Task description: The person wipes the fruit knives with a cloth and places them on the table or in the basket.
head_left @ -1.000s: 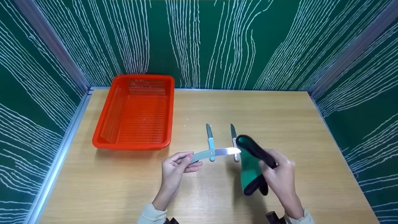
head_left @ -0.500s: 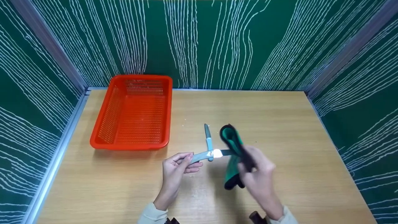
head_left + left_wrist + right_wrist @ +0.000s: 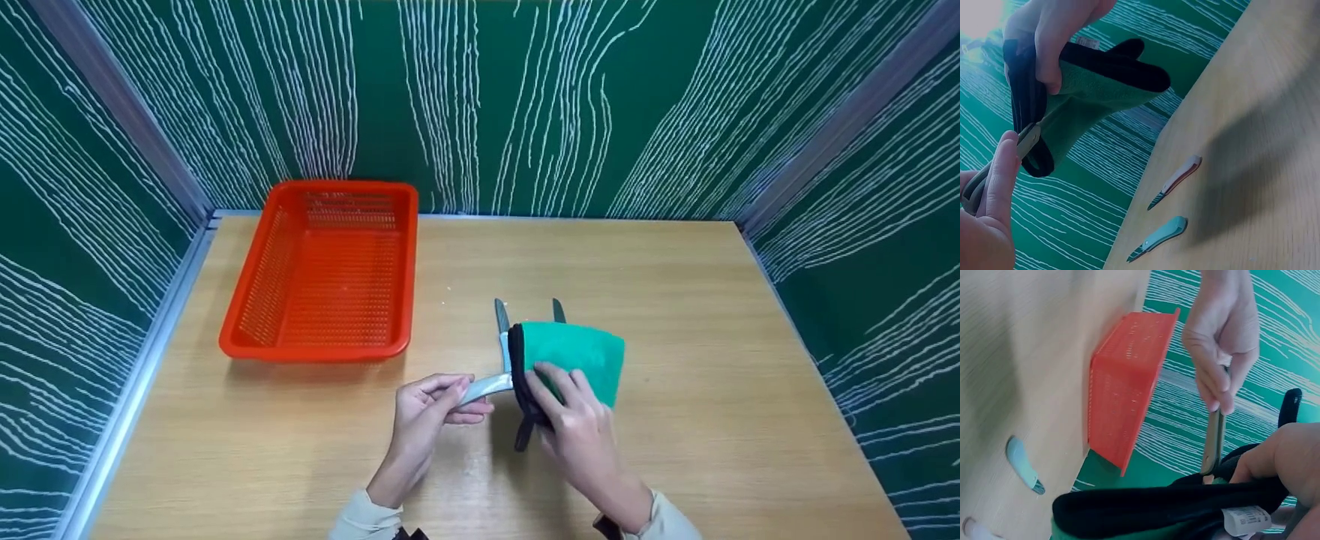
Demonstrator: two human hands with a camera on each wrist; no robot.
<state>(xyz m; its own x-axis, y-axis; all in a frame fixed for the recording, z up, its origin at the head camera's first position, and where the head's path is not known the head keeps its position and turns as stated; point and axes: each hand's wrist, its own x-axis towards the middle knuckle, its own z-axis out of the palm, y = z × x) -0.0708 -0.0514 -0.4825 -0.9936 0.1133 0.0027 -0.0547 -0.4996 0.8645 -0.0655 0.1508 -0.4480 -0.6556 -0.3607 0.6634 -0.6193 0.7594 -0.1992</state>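
Observation:
My left hand holds a folding-style knife by its pale green handle, the blade end pointing right. A green cloth with thick black edging is wrapped over the blade, which is hidden in the head view. My right hand grips the cloth from the right, its fingers pressing it around the blade. In the left wrist view the knife handle enters the black edge of the cloth. Beneath lie a turquoise-handled knife and a pale pink-handled knife on the table.
A red plastic basket with perforated walls stands on the wooden table at the back left. Green walls with white wavy lines enclose the back and both sides.
My right hand has moved left with the cloth and brought it over the knife's blade, which was bare one second ago. My left hand stays almost in place.

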